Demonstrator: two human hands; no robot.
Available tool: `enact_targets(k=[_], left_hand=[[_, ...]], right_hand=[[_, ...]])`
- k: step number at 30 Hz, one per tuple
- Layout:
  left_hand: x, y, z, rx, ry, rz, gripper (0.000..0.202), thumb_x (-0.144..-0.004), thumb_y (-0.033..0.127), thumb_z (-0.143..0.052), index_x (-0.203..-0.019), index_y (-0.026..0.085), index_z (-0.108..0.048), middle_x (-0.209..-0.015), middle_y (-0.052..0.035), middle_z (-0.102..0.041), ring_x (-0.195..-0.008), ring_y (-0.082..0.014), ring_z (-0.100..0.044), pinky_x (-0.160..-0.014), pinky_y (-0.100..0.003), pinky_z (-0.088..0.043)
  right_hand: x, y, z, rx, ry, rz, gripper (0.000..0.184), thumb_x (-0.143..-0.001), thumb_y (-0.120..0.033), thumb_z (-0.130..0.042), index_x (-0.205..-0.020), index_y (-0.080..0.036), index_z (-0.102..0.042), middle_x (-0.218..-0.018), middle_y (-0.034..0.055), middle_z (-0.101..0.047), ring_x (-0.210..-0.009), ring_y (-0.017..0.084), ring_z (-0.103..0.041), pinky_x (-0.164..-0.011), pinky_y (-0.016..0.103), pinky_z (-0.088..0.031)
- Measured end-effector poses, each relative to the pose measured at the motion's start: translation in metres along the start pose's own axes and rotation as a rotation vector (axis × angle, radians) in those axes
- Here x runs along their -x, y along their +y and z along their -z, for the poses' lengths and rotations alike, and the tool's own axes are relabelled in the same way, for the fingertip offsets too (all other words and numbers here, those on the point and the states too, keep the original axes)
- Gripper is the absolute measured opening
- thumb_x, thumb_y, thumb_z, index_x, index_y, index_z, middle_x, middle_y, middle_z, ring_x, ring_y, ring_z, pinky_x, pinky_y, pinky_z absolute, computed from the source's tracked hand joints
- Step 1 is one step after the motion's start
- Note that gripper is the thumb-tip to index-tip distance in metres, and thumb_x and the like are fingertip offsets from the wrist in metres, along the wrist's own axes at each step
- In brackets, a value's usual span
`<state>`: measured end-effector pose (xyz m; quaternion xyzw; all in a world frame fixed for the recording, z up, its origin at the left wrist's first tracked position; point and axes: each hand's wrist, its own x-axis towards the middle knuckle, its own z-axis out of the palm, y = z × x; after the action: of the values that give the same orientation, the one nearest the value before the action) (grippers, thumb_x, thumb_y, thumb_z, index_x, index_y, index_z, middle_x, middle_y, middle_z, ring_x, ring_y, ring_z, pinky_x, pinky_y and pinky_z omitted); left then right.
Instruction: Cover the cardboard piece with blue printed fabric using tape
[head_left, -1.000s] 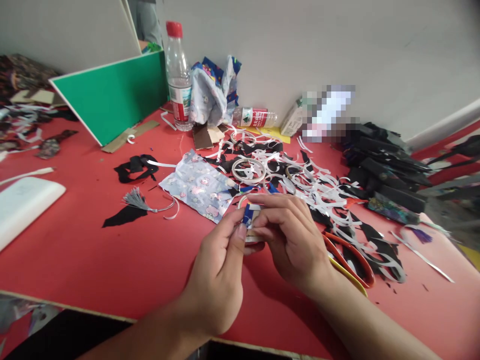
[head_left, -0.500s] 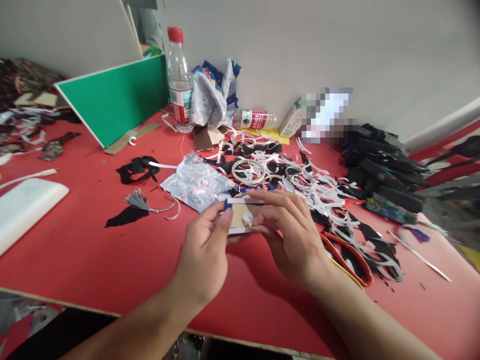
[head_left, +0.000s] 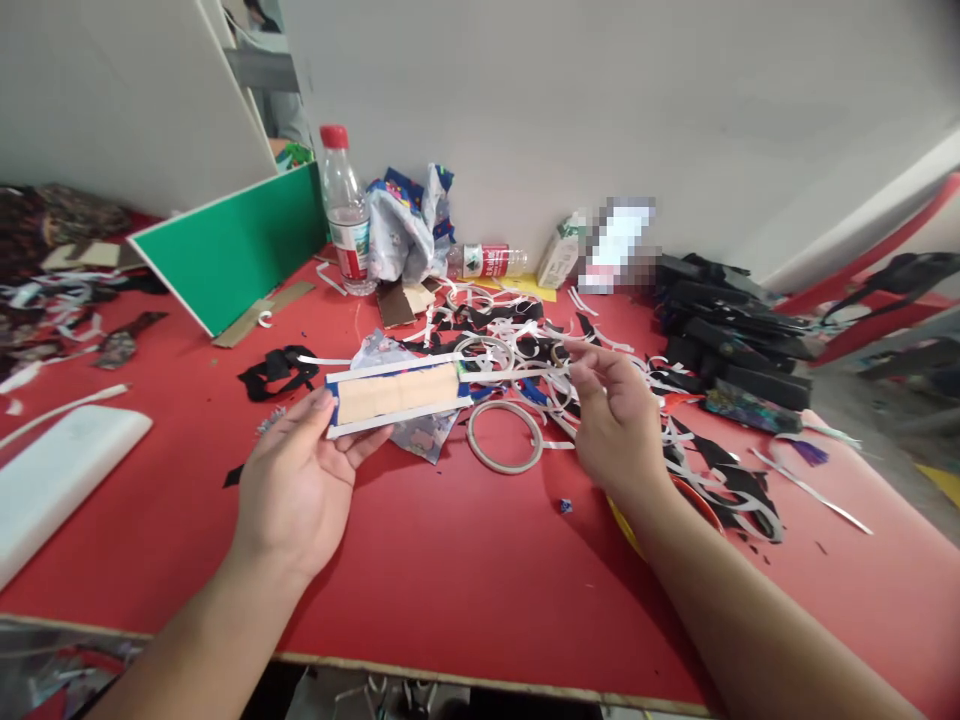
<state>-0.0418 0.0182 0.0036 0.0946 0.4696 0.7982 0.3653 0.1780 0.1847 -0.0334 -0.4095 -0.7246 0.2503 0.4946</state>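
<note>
My left hand [head_left: 300, 480] holds a flat rectangular card piece [head_left: 397, 392] by its left end, thumb on top and fingers beneath. The piece has a tan face, white strips along both long edges and blue printed fabric at its ends. From its right end a narrow pale tape strip [head_left: 517, 376] stretches to my right hand [head_left: 619, 415], whose thumb and fingers are pinched on it. On the table below lies a tape roll [head_left: 505, 437]. Behind the piece is printed grey-blue fabric [head_left: 427, 435], partly covered by it.
Beyond my hands are several white and black scraps [head_left: 525, 320] and another tape roll [head_left: 484, 355]. Orange-handled scissors [head_left: 697, 500] lie partly under my right forearm. A bottle [head_left: 349, 225], a green board [head_left: 232, 250], a white power bank [head_left: 71, 480] and a black stack [head_left: 720, 330] stand around.
My right hand has moved right, away from the piece, with a strip now stretched between them. My left hand has shifted left with the piece, showing its tan face. The view has tilted up.
</note>
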Motion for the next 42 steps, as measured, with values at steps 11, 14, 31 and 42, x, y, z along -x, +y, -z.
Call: enact_targets(k=[11,14,31,42], left_hand=[[0.004,-0.001,-0.004,0.073,0.03,0.031,0.009,-0.094,0.019,-0.066,-0.088,0.018,-0.072,-0.111,-0.0085,-0.081,-0.103,-0.0266,-0.078,-0.076,-0.037,-0.07],[0.013,-0.011,-0.007,0.063,-0.073,0.051,0.01,-0.095,0.021,-0.067,-0.096,0.019,-0.076,-0.119,-0.0085,-0.08,-0.108,-0.027,-0.077,-0.081,-0.039,-0.07],[0.043,-0.043,-0.007,-0.208,-0.217,0.122,0.047,-0.094,0.039,-0.074,-0.137,0.026,-0.06,-0.124,-0.0101,-0.077,-0.109,-0.0292,-0.074,-0.088,-0.042,-0.064],[0.035,-0.028,-0.009,-0.368,-0.415,0.133,0.028,-0.088,0.043,-0.082,-0.108,0.024,-0.076,-0.101,-0.0039,-0.074,-0.097,-0.0187,-0.068,-0.082,-0.025,-0.055]], right_hand=[[0.005,-0.013,-0.003,-0.007,0.037,-0.035,0.019,-0.093,-0.037,-0.07,-0.107,-0.023,-0.072,-0.107,0.0074,-0.078,-0.095,0.024,-0.071,-0.087,0.044,-0.054],[0.015,-0.026,-0.008,-0.162,-0.147,-0.073,0.031,-0.098,-0.041,-0.066,-0.123,-0.023,-0.072,-0.097,0.0053,-0.081,-0.085,0.021,-0.075,-0.08,0.041,-0.058],[0.022,-0.041,-0.015,-0.953,-0.29,-0.648,0.04,-0.081,-0.045,-0.086,-0.114,-0.024,-0.077,-0.086,0.0002,-0.08,-0.071,0.015,-0.074,-0.07,0.031,-0.066],[0.051,-0.057,-0.013,-0.492,-0.394,0.074,0.02,-0.088,-0.019,-0.081,-0.107,-0.024,-0.077,-0.088,-0.0008,-0.08,-0.072,0.012,-0.074,-0.064,0.021,-0.061]])
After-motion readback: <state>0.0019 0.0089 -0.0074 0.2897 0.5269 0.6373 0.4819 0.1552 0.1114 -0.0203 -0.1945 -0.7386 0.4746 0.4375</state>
